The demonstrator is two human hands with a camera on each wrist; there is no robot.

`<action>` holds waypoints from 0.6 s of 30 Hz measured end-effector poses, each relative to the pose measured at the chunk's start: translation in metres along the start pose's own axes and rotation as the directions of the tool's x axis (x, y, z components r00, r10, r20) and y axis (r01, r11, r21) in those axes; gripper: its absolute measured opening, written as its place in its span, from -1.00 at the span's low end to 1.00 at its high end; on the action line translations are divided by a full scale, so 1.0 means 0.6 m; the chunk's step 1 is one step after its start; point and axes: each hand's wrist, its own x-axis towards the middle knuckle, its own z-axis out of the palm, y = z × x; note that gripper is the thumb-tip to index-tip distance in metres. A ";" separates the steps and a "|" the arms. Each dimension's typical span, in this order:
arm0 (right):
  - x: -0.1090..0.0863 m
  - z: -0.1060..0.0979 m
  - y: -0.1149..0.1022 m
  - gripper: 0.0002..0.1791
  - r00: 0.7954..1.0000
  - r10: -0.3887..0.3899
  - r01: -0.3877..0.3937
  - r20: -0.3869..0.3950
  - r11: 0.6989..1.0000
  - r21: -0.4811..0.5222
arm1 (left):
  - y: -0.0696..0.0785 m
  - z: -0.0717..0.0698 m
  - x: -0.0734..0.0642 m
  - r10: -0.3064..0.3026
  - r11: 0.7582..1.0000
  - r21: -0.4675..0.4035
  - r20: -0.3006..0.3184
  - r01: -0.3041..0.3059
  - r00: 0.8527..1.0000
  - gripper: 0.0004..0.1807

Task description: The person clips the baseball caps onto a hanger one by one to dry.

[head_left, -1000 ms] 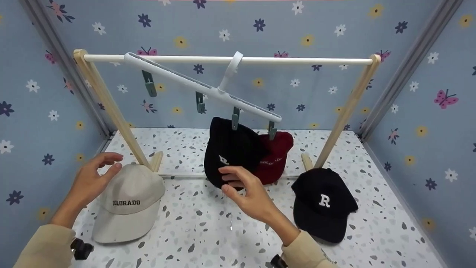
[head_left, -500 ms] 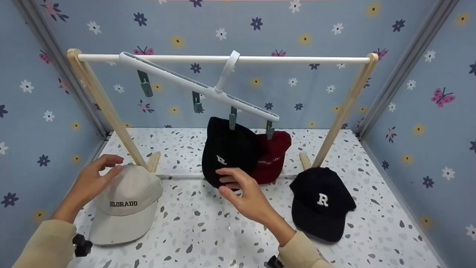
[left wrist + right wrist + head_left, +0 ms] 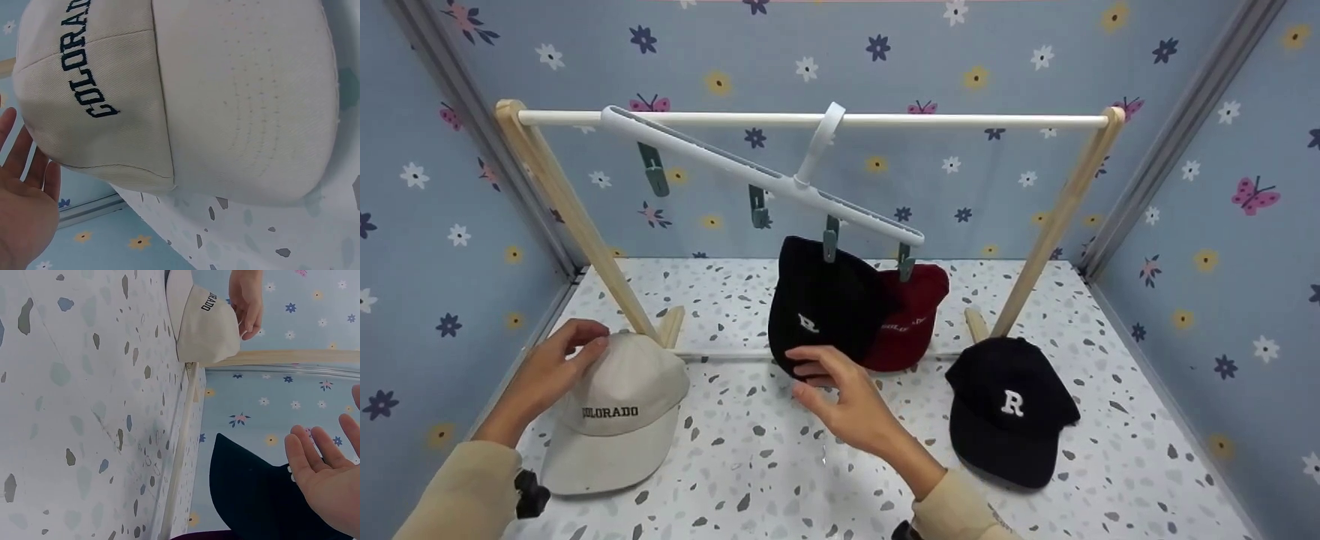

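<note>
A beige cap [image 3: 622, 375] lettered COLORADO sits on the speckled tabletop at left, its brim toward me. Behind its crown my left hand [image 3: 547, 367] hovers with relaxed fingers; the left wrist view has the fingertips right beside the cap's back edge [image 3: 39, 129]. My right hand [image 3: 844, 397], loosely bent and holding nothing, overlaps a hanging black cap [image 3: 825, 300] in the head view. That cap and a dark red cap [image 3: 911, 322] hang by green clips [image 3: 830, 244] from a tilted white hanger [image 3: 720, 165]. On the right a navy cap [image 3: 1012, 412] with a white R lies on the table.
The hanger's hook [image 3: 829, 127] is over the pale rail [image 3: 975, 120] of a wooden rack [image 3: 1054, 225]. Two more clips [image 3: 655, 172] dangle at the hanger's raised left end. Flower-patterned walls [image 3: 1192, 247] enclose the table on three sides.
My left hand has lowered slightly toward the beige cap's crown. The right hand has drifted a little down and left. The caps and hanger stay as they were; the head view shifted slightly.
</note>
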 end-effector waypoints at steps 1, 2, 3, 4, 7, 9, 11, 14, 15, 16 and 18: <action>0.000 0.001 0.001 -0.56 1.000 -0.001 0.002 -0.001 1.000 0.000 | -0.001 0.001 0.001 -0.007 1.000 -0.002 0.010 0.007 1.000 -0.42; -0.001 0.001 0.001 -0.56 1.000 -0.004 0.004 -0.002 1.000 -0.001 | -0.002 0.002 0.002 -0.017 1.000 -0.005 0.021 0.017 1.000 -0.40; -0.001 0.002 0.002 -0.56 1.000 -0.006 0.006 -0.003 1.000 -0.004 | -0.003 0.003 0.003 -0.025 1.000 -0.009 0.034 0.026 0.999 -0.39; -0.001 0.003 0.004 -0.55 1.000 -0.007 0.007 -0.004 1.000 -0.005 | -0.004 0.003 0.004 -0.039 0.999 -0.011 0.049 0.039 0.998 -0.37; -0.001 0.006 0.007 -0.55 1.000 0.000 0.000 -0.002 1.000 -0.004 | -0.009 0.004 0.005 -0.077 0.997 -0.014 0.093 0.079 0.993 -0.34; -0.001 0.008 0.010 -0.54 1.000 0.007 -0.007 0.004 1.000 0.005 | -0.012 0.004 0.005 -0.087 0.996 -0.021 0.107 0.090 0.990 -0.34; -0.001 0.008 0.011 -0.54 1.000 0.012 -0.012 0.007 1.000 0.013 | -0.015 0.003 0.006 -0.088 0.996 -0.024 0.111 0.092 0.990 -0.35; -0.002 0.008 0.013 -0.55 1.000 0.019 -0.019 0.007 1.000 0.016 | -0.017 0.003 0.007 -0.085 0.995 -0.037 0.108 0.090 0.990 -0.39; -0.002 0.008 0.014 -0.55 1.000 0.021 -0.021 0.005 1.000 0.016 | -0.017 0.003 0.008 -0.085 0.995 -0.042 0.109 0.090 0.990 -0.40; -0.003 0.007 0.015 -0.56 1.000 0.025 -0.025 0.002 1.000 0.016 | -0.017 0.003 0.009 -0.087 0.995 -0.044 0.111 0.092 0.990 -0.41; -0.005 0.007 0.016 -0.56 1.000 0.031 -0.031 -0.002 0.999 0.015 | -0.017 0.003 0.010 -0.097 0.993 -0.055 0.120 0.105 0.988 -0.41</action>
